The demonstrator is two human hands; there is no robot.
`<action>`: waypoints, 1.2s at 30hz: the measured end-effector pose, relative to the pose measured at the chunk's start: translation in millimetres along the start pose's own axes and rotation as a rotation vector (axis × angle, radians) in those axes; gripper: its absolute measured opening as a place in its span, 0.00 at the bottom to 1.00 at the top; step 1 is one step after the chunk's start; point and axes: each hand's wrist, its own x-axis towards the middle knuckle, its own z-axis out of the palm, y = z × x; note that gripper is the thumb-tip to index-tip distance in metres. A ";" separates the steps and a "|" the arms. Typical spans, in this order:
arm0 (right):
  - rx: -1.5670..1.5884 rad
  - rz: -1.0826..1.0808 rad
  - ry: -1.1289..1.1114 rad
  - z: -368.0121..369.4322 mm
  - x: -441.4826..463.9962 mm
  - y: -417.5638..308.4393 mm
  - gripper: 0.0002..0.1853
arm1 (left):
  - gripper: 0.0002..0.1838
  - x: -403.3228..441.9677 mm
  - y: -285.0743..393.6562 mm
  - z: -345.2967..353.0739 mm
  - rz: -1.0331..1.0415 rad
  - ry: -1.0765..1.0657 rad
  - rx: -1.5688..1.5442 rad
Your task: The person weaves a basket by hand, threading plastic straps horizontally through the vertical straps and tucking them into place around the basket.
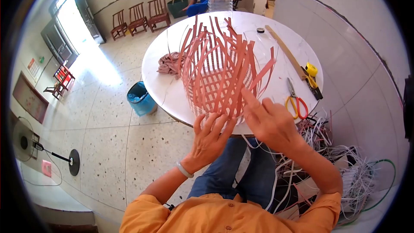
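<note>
A partly woven basket [207, 90] of reddish-brown flat strips and thin pale strips sits at the near edge of a round white table. Long loose strip ends [233, 45] stick up and cross over its opening. At the basket's near side, my left hand [211, 134] grips the weave with bent, slightly spread fingers. My right hand [274, 123] is at the basket's right side, with thumb and index finger at a reddish strip [243, 77] and the other fingers curled. The fingertips partly hide the spot they touch.
On the table [168, 88] lie a crumpled cloth [170, 63], scissors [296, 101], a wooden ruler [284, 51], a yellow tape measure [311, 70] and a clear bottle [220, 0]. A blue-lined bin [142, 99] stands left. Tangled white strips [358, 177] lie right. A seated person [198, 1] is behind.
</note>
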 end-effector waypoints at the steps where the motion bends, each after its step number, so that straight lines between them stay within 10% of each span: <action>1: -0.037 0.015 -0.021 -0.2 3.0 2.3 0.12 | 0.29 0.2 -0.3 0.0 0.003 -0.005 0.001; 11: 0.143 0.391 -0.466 -12.7 0.8 14.0 0.08 | 0.30 -2.8 -2.6 5.9 -0.008 0.005 0.008; 22: 1.210 0.795 -0.490 56.1 -67.2 52.6 0.09 | 0.32 -3.5 -2.0 8.2 -0.002 -0.017 0.056; 24: 0.809 0.554 -0.170 58.7 -67.7 47.9 0.08 | 0.31 -2.6 -0.6 7.4 -0.015 -0.023 0.046; 36: 0.152 -0.004 -0.166 19.3 -18.5 22.4 0.08 | 0.25 -1.6 0.4 5.4 -0.022 -0.030 0.041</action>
